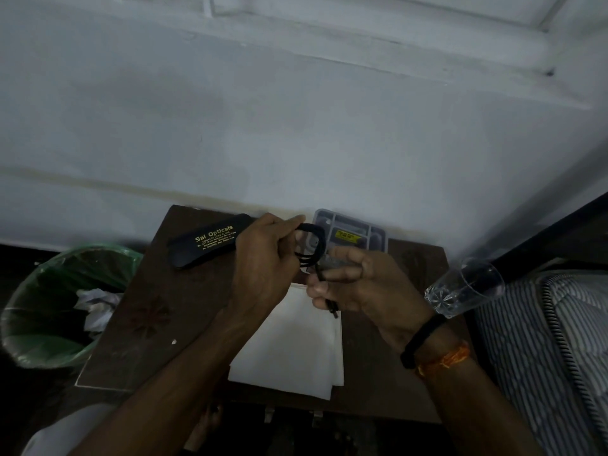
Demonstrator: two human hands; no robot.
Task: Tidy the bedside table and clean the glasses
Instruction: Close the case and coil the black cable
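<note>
Black-framed glasses (313, 242) are held above the dark brown bedside table (158, 311). My left hand (263, 261) grips the frame at its front. My right hand (355, 281) pinches one black temple arm, whose tip sticks out below the fingers. A white cloth (296, 350) lies flat on the table under both hands. A black glasses case (210, 240) with gold lettering rests at the table's back left, beside my left hand.
A clear plastic box (348, 235) with a yellow label stands at the back by the wall. A cut-glass tumbler (464, 287) stands at the table's right edge beside a striped mattress (552, 340). A green-lined bin (49, 307) with crumpled paper stands left of the table.
</note>
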